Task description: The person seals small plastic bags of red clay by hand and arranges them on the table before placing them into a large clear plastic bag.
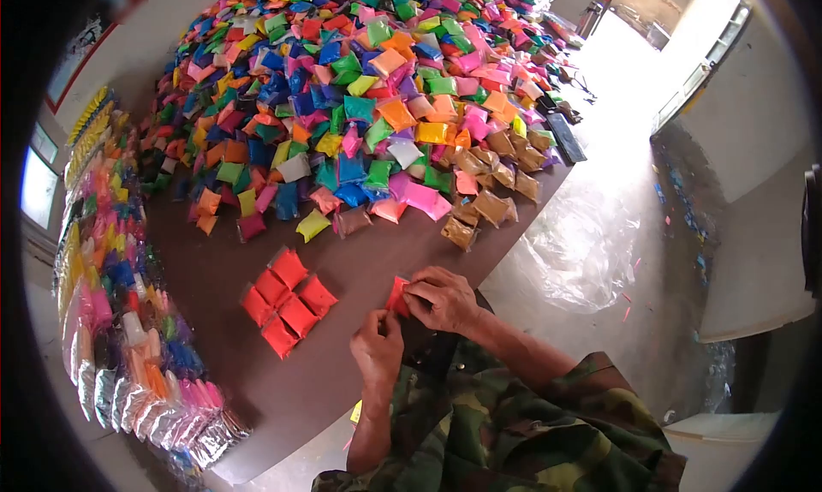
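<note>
Near the table's front edge, my left hand and my right hand are close together, both closed on one small red packet. The packet stands between the fingertips, with my right fingers over its right side and my left fingers at its lower end. To the left, several red packets lie side by side in a tight block on the brown table. Part of the held packet is hidden by my fingers.
A large heap of colourful packets covers the table's far part. Rows of filled clear bags line the left edge. A dark flat object lies at the right edge. Clear plastic sheeting is on the floor at the right.
</note>
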Demonstrator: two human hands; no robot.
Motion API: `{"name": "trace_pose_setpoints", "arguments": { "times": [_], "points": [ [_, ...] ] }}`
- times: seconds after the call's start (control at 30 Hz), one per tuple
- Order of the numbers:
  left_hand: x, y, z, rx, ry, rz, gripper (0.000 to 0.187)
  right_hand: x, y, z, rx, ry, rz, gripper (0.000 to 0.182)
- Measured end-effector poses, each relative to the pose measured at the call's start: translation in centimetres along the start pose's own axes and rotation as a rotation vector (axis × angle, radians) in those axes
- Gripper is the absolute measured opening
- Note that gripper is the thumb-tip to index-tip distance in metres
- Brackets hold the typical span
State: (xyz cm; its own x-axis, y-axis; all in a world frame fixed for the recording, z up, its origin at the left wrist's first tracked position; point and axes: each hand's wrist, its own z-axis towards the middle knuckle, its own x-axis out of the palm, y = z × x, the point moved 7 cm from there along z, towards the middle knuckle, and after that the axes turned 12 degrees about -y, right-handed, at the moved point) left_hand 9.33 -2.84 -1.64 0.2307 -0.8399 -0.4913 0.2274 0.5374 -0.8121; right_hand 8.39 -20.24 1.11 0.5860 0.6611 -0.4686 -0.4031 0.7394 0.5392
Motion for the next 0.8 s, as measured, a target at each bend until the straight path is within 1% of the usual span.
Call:
{"name": "trace_pose_setpoints", "arguments": {
  "times": [0.07, 0.17, 0.27, 0.37, 0.47, 0.57, 0.67, 0.77, 0.8],
  "points": [
    [-0.3, 0.1, 0.3, -0.044, -0.022, -0.017, 0.013, 0.0, -0.1, 0.2, 0.005, -0.002, 0.011, 0.014],
    [-1.3, -0.5, 0.5, -0.010, -0.077, 0.070, 0.011, 0.0, -0.4, 0.1, 0.024, 0.009, 0.042, 0.015],
    [-1.2, -1.6, -0.4, 0.000, -0.074, 0.038, 0.010, -0.3, -0.8, 0.0, 0.049, 0.009, 0.072, 0.018],
    [0.1, -3.0, -1.1, 0.176, -0.100, 0.083, 0.009, -0.5, -1.1, 0.0, 0.051, 0.004, 0.117, 0.021],
    [0.9, -1.3, -1.2, 0.153, -0.091, 0.212, 0.009, -0.7, -1.5, 0.0, 0.053, 0.006, 0.137, 0.022],
    [0.6, -1.8, 0.0, 0.080, -0.064, 0.303, 0.009, -0.7, -1.8, -0.5, 0.061, 0.005, 0.152, 0.021],
    [0.1, -2.0, 0.3, 0.080, -0.127, 0.315, 0.008, -0.3, -1.8, -0.4, 0.057, 0.040, 0.144, 0.019],
    [-0.9, -2.7, -0.4, -0.030, -0.184, 0.240, 0.008, -0.3, -1.5, 0.1, 0.033, 0.065, 0.123, 0.021],
    [-1.0, -2.8, -0.8, -0.010, -0.200, 0.237, 0.009, -0.2, -1.5, 0.2, 0.023, 0.060, 0.128, 0.021]
  ]
}}
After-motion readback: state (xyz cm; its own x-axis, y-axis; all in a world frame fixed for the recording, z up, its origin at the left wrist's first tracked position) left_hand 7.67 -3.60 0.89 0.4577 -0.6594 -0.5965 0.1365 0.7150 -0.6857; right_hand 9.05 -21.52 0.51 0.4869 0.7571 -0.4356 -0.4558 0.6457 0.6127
